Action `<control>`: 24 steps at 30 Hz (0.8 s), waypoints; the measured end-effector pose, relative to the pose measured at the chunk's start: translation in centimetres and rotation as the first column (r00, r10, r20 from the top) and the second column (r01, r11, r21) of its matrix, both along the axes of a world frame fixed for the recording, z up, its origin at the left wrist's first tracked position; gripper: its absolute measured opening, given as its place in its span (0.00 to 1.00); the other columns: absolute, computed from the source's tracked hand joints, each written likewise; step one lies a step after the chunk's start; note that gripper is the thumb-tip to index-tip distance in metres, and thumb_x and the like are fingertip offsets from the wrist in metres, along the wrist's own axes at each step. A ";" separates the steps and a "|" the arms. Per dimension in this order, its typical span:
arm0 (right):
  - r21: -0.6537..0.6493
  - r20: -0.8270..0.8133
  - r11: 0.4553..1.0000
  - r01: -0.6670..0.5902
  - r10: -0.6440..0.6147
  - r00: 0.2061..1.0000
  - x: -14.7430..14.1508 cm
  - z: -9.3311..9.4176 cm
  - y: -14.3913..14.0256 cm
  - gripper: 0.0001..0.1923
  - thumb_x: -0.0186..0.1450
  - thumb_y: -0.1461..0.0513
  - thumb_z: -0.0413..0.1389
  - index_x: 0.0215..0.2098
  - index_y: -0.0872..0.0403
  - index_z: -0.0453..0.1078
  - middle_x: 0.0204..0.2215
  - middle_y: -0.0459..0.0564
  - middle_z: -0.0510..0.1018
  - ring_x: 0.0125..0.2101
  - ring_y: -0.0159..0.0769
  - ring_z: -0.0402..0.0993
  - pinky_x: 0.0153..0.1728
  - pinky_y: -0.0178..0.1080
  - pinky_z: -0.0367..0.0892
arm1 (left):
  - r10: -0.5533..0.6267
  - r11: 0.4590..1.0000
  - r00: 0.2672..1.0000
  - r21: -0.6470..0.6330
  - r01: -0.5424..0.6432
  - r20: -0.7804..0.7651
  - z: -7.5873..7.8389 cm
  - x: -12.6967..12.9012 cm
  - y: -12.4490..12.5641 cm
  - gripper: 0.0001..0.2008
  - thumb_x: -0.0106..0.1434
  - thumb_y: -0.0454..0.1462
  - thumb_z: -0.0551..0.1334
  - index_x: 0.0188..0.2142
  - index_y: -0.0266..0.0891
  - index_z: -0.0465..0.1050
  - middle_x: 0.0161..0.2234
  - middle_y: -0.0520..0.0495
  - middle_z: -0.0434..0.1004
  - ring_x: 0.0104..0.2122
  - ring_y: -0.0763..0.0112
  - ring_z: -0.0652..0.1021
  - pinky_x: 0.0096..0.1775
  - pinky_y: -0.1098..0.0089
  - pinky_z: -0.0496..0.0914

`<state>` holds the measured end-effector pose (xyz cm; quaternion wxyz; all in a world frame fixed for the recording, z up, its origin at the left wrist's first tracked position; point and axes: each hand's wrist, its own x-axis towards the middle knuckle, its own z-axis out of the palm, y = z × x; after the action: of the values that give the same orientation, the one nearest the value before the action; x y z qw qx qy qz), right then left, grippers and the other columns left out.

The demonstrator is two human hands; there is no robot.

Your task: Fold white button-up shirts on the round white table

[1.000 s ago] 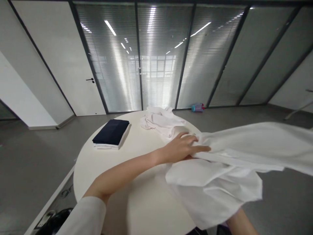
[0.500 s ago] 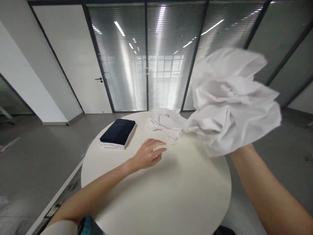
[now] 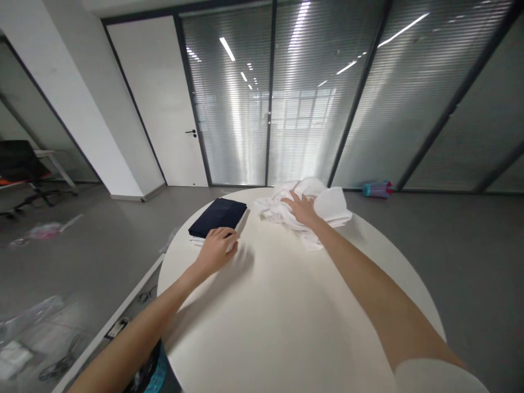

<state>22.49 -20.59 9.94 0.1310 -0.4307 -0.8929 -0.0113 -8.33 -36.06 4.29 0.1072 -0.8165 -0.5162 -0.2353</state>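
A crumpled white cloth (image 3: 333, 204) lies in a heap at the far side of the round white table (image 3: 286, 305). On top of it rests my right hand (image 3: 301, 208), open, its fingers spread over the fabric. Nearer the left edge is a folded stack: a dark navy folded cloth (image 3: 219, 214) above white folded fabric (image 3: 196, 239). My left hand (image 3: 219, 248) is at the near right corner of this stack, holding nothing, with its fingers loosely bent and the thumb apart. Whether it touches the stack, I cannot tell.
Behind the table stand a glass partition with blinds (image 3: 303, 125) and a white door (image 3: 158, 98). A blue and pink cylindrical object (image 3: 377, 189) lies on the floor at right. Left are an office chair (image 3: 22, 164), clear plastic wrapping (image 3: 36, 316) and cables (image 3: 61, 365).
My right hand has come down from the raised right side onto the heap, and the white cloth it carried now lies there. My left hand has shifted left to the folded stack.
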 end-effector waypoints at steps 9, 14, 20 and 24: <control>-0.114 0.021 0.984 0.138 -0.137 0.990 2.9 1.4 2.2 0.50 0.60 0.51 0.59 0.74 0.41 0.37 0.73 0.58 0.36 0.67 0.72 0.45 0.57 0.74 0.50 | 0.677 0.700 0.731 -0.386 -0.601 0.091 -0.4 -10.3 4.5 0.29 0.65 0.50 0.58 0.57 0.30 0.70 0.54 0.30 0.74 0.52 0.46 0.75 0.49 0.59 0.69; 0.130 -0.102 0.981 0.141 -0.128 0.987 4.5 2.8 -1.4 0.38 0.66 0.53 0.53 0.72 0.46 0.48 0.68 0.57 0.57 0.66 0.59 0.54 0.61 0.65 0.53 | 0.717 0.633 0.673 -0.572 -0.521 0.181 0.0 -12.0 6.8 0.20 0.52 0.51 0.68 0.31 0.34 0.75 0.35 0.36 0.79 0.43 0.44 0.79 0.38 0.64 0.69; 0.228 -0.197 0.974 0.001 0.046 0.979 4.2 -0.4 -6.8 0.24 0.68 0.55 0.50 0.62 0.49 0.67 0.64 0.56 0.63 0.64 0.52 0.58 0.63 0.56 0.57 | 0.703 0.686 0.533 -0.648 -0.332 0.471 2.4 -11.0 9.1 0.12 0.47 0.39 0.69 0.28 0.36 0.69 0.25 0.47 0.74 0.35 0.57 0.78 0.32 0.69 0.68; 0.133 -0.271 0.983 -0.124 0.157 0.950 3.2 -3.0 -9.0 0.18 0.69 0.55 0.50 0.54 0.49 0.72 0.61 0.57 0.66 0.63 0.48 0.60 0.64 0.53 0.58 | 0.656 0.739 0.445 -0.641 -0.210 0.610 4.2 -9.2 10.0 0.13 0.50 0.35 0.62 0.37 0.36 0.68 0.25 0.51 0.72 0.28 0.68 0.75 0.29 0.72 0.70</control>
<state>25.69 -29.57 6.91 0.2811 -0.3551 -0.8915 0.0080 -17.53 -26.01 8.50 -0.2851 -0.4466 -0.7436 -0.4079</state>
